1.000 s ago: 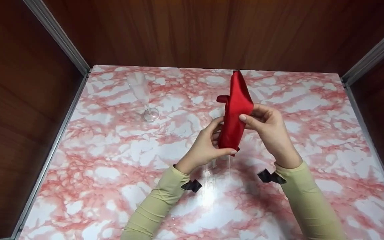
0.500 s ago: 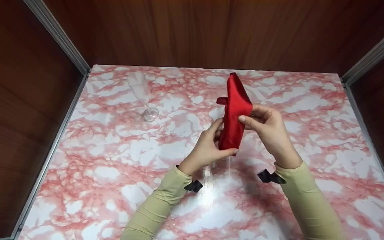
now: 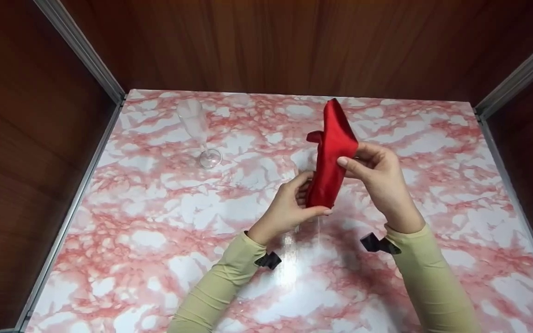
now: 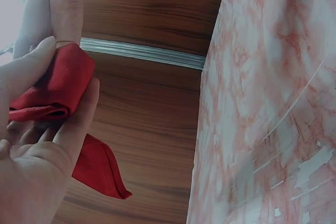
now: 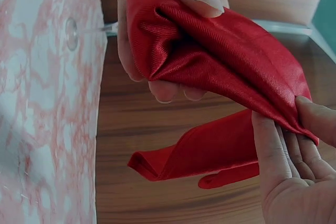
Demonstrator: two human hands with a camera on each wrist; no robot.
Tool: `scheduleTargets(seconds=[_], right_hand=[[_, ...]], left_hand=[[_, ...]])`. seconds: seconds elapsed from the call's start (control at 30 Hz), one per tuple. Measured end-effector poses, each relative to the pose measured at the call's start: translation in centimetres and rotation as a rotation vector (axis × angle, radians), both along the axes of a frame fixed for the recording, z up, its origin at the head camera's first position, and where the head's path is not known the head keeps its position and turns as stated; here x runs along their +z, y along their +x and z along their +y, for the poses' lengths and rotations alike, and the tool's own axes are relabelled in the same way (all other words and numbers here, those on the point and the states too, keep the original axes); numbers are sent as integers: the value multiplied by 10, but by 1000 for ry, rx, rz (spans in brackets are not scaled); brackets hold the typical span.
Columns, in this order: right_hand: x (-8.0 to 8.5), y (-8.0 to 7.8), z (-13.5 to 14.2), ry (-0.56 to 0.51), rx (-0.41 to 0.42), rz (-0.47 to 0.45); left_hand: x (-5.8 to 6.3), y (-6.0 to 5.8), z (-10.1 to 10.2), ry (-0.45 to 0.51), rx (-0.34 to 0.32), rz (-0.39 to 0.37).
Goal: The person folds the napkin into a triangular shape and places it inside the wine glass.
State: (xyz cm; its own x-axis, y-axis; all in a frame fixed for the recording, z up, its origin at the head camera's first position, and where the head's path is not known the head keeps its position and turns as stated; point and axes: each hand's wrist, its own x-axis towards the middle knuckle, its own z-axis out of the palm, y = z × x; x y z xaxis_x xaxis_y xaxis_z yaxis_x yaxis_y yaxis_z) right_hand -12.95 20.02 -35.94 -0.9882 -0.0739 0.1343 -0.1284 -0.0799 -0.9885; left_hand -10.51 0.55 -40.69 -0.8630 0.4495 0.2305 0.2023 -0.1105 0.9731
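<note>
A glossy red cloth napkin (image 3: 332, 162), folded into a narrow shape with a pointed top, is held up over the table between both hands. My left hand (image 3: 289, 203) grips its lower end, thumb across the front and fingers behind. At the right edge, midway up, my right hand (image 3: 380, 178) pinches the fabric between thumb and fingers. A small flap sticks out at the napkin's left side. From the right wrist view, the rolled lower end of the napkin (image 5: 210, 51) shows loose inner folds. A loose pointed tail (image 4: 102, 169) hangs past the fingers in the left wrist view.
A clear champagne flute (image 3: 197, 129) stands on the left back part of the table. The red-and-white marbled table (image 3: 155, 259) is bounded by dark wood panels (image 3: 266, 46) with metal edge strips at the back and sides.
The napkin's top tilts a little left, then swings back right. Both hands keep their hold, and my right hand ends slightly farther right. The flute stays put.
</note>
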Motion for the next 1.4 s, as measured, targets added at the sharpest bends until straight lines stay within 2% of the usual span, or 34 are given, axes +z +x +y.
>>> scheduleTargets(seconds=[0.17, 0.27, 0.43, 0.67, 0.8, 0.97, 1.13, 1.37, 1.4], right_hand=[[0, 0, 0, -30, -6, 6], [0, 0, 0, -43, -6, 9], [-1, 0, 0, -45, -12, 11], [-1, 1, -2, -40, -11, 2], [-1, 2, -3, -31, -2, 0], [1, 2, -4, -31, -1, -3], [3, 2, -4, -52, -10, 4], [4, 2, -2, -63, -12, -4], [4, 2, -2, -64, -12, -4]], left_hand=[[-1, 0, -3, 19, -68, 16], [-2, 0, -4, 15, -79, 30], [-5, 1, -3, 22, -40, 15], [-6, 4, -4, -1, 29, 37], [-4, 5, -4, -10, 58, 12], [-2, 6, -3, -2, 70, -31], [-1, 4, -1, 23, 63, -36], [-31, -8, 1, 28, 59, 26], [-32, -8, 1, 29, 62, 26]])
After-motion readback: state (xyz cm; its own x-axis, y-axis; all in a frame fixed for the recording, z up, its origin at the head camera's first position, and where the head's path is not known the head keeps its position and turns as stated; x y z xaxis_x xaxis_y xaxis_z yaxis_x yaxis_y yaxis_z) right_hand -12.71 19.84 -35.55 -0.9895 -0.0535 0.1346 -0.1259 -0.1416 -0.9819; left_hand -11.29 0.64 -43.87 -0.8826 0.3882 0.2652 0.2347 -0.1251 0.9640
